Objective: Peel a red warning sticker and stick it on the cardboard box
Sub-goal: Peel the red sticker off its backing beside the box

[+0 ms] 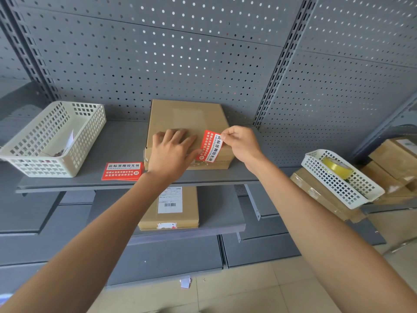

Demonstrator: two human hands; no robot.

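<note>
A flat cardboard box (187,116) lies on the grey shelf (121,143), its back against the pegboard. My left hand (172,150) rests palm down on the box's near left part, fingers spread, thumb tip touching the lower corner of a red warning sticker (209,146). My right hand (239,144) pinches the sticker's upper right corner between thumb and fingers. The sticker hangs tilted over the box's front right edge. A stack of the same red stickers (123,171) lies on the shelf left of the box.
A cream perforated basket (85,129) with scraps stands at the shelf's left. Lower down lies another cardboard box (173,220) with a barcode label. At the right, a white basket (338,188) holds a yellow tape roll (337,169) on stacked cartons.
</note>
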